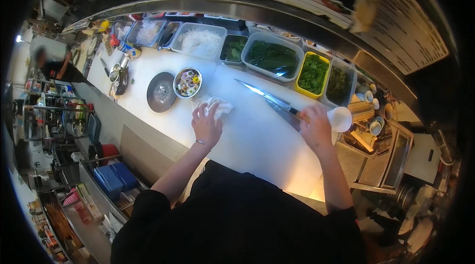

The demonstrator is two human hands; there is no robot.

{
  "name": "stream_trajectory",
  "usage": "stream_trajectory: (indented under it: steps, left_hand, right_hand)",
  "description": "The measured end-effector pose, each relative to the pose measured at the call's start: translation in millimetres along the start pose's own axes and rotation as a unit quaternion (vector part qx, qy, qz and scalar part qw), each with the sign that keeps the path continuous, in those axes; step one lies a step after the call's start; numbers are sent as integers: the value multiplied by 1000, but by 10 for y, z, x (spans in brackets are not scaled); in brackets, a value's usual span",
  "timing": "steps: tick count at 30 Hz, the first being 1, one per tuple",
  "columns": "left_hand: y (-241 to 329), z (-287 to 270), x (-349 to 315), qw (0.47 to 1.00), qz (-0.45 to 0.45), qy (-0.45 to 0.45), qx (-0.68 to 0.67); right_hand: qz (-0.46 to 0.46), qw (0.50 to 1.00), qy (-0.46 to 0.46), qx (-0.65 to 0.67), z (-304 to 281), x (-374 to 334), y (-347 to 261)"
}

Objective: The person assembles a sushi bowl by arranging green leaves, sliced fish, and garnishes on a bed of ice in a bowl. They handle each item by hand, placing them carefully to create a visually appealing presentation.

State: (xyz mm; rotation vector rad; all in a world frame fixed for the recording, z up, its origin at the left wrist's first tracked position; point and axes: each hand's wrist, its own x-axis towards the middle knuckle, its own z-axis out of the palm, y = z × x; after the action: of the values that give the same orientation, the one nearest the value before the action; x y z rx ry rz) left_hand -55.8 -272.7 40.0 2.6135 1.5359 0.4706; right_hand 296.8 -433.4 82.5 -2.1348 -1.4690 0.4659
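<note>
My left hand (207,126) is closed on a crumpled white cloth (221,106) resting on the white cutting board (237,145). My right hand (316,126) grips the handle of a long kitchen knife (262,94), whose blade points to the far left over the board. A dark streak lies alongside the blade; I cannot tell whether it is a shadow. Just right of that hand is a white round container (340,119). Beyond the cloth stands a metal bowl (188,83) of small flowers, with a dark round plate (161,92) on its left.
Tubs line the board's far edge: white shreds (199,41), dark green leaves (273,59), and chopped greens in a yellow-rimmed tub (312,73). Small cups (376,126) and a bamboo mat (362,110) sit at right. Another person (62,68) stands far left.
</note>
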Motion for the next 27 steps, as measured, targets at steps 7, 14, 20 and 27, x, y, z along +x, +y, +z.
stream_trajectory:
  steps: [7, 14, 20, 27]
  left_hand:
    - [-489, 640, 477, 973, -33, -38, -225]
    - [-192, 436, 826, 982, 78, -79, -154]
    - [-284, 1237, 938, 984, 65, -103, -133]
    - [-564, 1281, 1471, 985, 132, -109, -23]
  right_hand:
    - [131, 981, -54, -135, 584, -863, 621]
    - [215, 972, 28, -86, 937, -1205, 190]
    - [295, 950, 75, -64, 1335, -1869, -403]
    - [369, 916, 152, -26, 1643, -2835, -1081]
